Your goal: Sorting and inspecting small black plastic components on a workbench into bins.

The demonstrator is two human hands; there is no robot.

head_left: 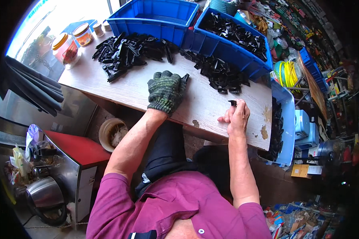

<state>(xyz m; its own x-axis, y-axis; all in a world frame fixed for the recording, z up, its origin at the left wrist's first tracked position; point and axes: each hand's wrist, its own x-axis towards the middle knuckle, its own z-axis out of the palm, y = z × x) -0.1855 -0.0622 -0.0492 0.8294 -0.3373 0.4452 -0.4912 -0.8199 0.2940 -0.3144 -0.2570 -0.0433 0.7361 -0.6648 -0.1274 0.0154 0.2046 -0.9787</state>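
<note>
Black part [185,78] on thumb side of gripping left hand [166,91], small piece [232,102] in pinching right hand [238,116]

The left forearm [137,137], bare below the sleeve, slants up and inward to the gloved left hand [165,92], back uppermost, fingers curled. The right forearm [243,171] points almost straight ahead; the bare right hand [238,117] bends its fingers inward.

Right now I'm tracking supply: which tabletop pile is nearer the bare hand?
The right pile, just beyond the right hand; the left pile lies farther off.
</note>
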